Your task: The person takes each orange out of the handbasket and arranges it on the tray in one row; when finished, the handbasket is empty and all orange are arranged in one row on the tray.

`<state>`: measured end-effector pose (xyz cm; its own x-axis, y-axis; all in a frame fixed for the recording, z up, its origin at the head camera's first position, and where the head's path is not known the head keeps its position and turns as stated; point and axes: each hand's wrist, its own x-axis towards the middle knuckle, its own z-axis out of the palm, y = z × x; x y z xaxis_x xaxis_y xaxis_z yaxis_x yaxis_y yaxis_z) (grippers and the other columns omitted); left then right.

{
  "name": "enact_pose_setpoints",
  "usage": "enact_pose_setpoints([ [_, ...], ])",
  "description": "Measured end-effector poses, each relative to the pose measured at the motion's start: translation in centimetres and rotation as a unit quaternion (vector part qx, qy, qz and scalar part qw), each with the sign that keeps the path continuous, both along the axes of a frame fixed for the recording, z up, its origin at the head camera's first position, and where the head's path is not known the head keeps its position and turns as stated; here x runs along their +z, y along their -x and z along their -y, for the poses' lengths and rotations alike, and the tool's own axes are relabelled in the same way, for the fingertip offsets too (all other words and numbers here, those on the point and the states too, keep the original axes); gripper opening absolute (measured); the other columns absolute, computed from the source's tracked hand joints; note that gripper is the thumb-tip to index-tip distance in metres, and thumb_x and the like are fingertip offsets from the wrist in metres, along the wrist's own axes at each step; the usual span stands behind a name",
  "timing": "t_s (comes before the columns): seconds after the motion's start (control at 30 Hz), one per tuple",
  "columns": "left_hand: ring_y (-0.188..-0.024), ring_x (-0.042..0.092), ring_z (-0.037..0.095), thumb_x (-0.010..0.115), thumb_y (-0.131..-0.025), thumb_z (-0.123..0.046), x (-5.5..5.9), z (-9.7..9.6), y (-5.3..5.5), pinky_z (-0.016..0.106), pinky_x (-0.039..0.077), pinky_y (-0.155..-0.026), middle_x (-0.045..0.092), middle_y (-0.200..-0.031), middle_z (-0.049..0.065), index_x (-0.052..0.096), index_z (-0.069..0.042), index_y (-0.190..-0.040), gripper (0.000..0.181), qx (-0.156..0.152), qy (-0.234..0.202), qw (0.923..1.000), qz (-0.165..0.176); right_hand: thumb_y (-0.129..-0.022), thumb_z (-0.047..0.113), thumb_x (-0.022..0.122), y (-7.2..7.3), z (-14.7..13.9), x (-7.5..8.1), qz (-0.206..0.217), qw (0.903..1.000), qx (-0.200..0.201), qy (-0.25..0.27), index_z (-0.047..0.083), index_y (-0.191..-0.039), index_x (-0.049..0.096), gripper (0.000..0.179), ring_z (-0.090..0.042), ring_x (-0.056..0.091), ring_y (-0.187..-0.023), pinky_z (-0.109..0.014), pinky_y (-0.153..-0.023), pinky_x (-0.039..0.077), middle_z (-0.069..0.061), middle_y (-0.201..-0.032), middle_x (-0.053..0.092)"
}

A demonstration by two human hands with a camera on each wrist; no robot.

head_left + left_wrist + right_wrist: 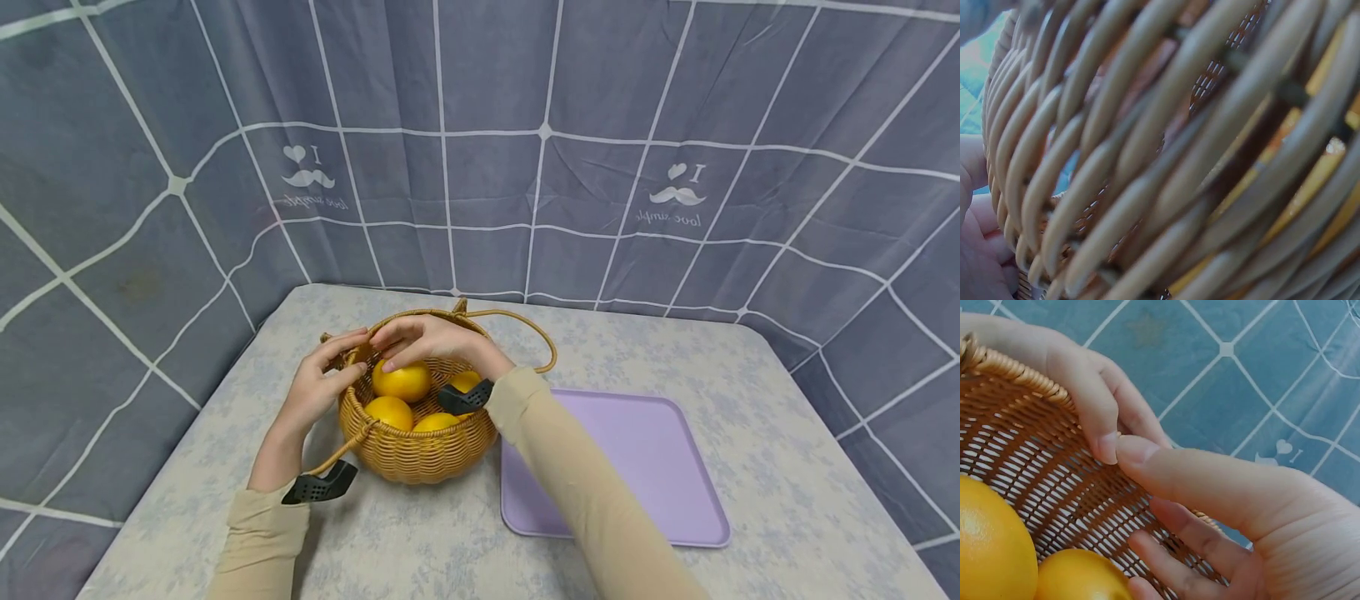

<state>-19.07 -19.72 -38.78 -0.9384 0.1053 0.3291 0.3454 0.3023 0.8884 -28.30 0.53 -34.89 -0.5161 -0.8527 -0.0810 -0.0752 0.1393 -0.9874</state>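
Note:
A round wicker basket (423, 462) stands on the table with several oranges (402, 382) inside. My left hand (318, 379) grips its left rim, the thumb over the inner side and the fingers outside. In the left wrist view the basket's weave (1147, 156) fills most of the picture. My right hand (427, 337) reaches across the basket toward that same rim. In the right wrist view its thumb (1166, 469) meets the left thumb tip, while its other fingers (1175, 562) bend loosely inside the basket above the oranges (1079, 578), with no orange between them.
A lilac tray (637, 467) lies right of the basket, partly under my right forearm. One basket handle (551, 337) leans out at the back right; the other handle (333, 458) hangs at the front left. A grey gridded curtain (495, 183) surrounds the table (787, 467).

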Motion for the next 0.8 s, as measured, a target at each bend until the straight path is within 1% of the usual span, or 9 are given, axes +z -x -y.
enact_pose_setpoints([
  [0.13, -0.113, 0.042, 0.017, 0.059, -0.090, -0.004, -0.14, 0.05, 0.07, 0.030, 0.036, -0.085, 0.044, -0.140, 0.011, 0.055, -0.002, -0.130, 0.041, 0.004, -0.001, 1.0000, -0.004, -0.084, -0.006, 0.065, 0.06, 0.16, -0.17, -0.011, 0.9997, -0.013, -0.014, -0.005, -0.125, 0.053, 0.043, -0.038, 0.045, -0.122, -0.026, -0.092, 0.044, -0.013, -0.127, 0.054],
  [0.23, -0.112, 0.043, 0.018, 0.059, -0.090, -0.004, -0.20, 0.06, 0.10, 0.031, 0.036, -0.084, 0.044, -0.140, 0.012, 0.055, -0.002, -0.130, 0.041, 0.006, 0.003, 1.0000, -0.007, -0.083, -0.002, 0.067, 0.05, 0.18, -0.29, -0.023, 0.9991, -0.015, -0.034, -0.001, -0.125, 0.055, 0.043, -0.036, 0.046, -0.123, -0.025, -0.092, 0.044, -0.009, -0.126, 0.056],
  [0.43, -0.109, 0.044, 0.016, 0.058, -0.090, -0.003, -0.29, -0.02, 0.09, 0.029, 0.038, -0.082, 0.045, -0.139, 0.013, 0.054, -0.003, -0.131, 0.042, 0.011, 0.009, 0.9998, -0.012, -0.081, 0.008, 0.073, -0.06, 0.10, -0.28, -0.071, 0.9930, -0.011, -0.094, 0.008, -0.123, 0.059, 0.044, -0.026, 0.045, -0.125, -0.024, -0.096, 0.038, -0.008, -0.131, 0.054],
  [0.53, -0.109, 0.044, 0.016, 0.057, -0.089, -0.002, -0.28, -0.07, 0.05, 0.028, 0.038, -0.082, 0.045, -0.139, 0.013, 0.054, -0.003, -0.131, 0.042, 0.012, 0.007, 0.9998, -0.012, -0.079, 0.013, 0.075, -0.12, 0.18, -0.31, -0.101, 0.9859, -0.006, -0.133, 0.012, -0.124, 0.059, 0.047, -0.020, 0.044, -0.125, -0.025, -0.098, 0.036, -0.003, -0.130, 0.055],
  [0.67, -0.108, 0.044, 0.017, 0.057, -0.090, -0.003, -0.24, -0.08, -0.06, 0.027, 0.039, -0.081, 0.046, -0.138, 0.012, 0.054, -0.003, -0.132, 0.042, 0.010, 0.003, 0.9999, -0.013, -0.076, 0.022, 0.078, -0.07, 0.21, -0.40, -0.144, 0.9713, 0.006, -0.189, 0.018, -0.127, 0.058, 0.054, -0.015, 0.042, -0.124, -0.029, -0.099, 0.035, 0.007, -0.130, 0.052],
  [0.73, -0.107, 0.045, 0.017, 0.057, -0.090, -0.003, -0.22, -0.08, -0.13, 0.026, 0.039, -0.080, 0.046, -0.138, 0.012, 0.054, -0.003, -0.132, 0.042, 0.009, 0.003, 0.9999, -0.014, -0.075, 0.025, 0.079, -0.01, 0.15, -0.48, -0.154, 0.9654, 0.013, -0.210, 0.021, -0.128, 0.057, 0.058, -0.013, 0.040, -0.124, -0.031, -0.099, 0.034, 0.008, -0.133, 0.048],
  [0.8, -0.106, 0.045, 0.018, 0.057, -0.090, -0.003, -0.27, -0.06, -0.13, 0.025, 0.039, -0.079, 0.046, -0.138, 0.013, 0.053, -0.002, -0.132, 0.043, 0.008, 0.005, 0.9998, -0.016, -0.075, 0.027, 0.079, 0.03, 0.12, -0.55, -0.156, 0.9620, 0.019, -0.223, 0.023, -0.130, 0.055, 0.061, -0.013, 0.039, -0.124, -0.032, -0.099, 0.034, 0.007, -0.137, 0.045],
])
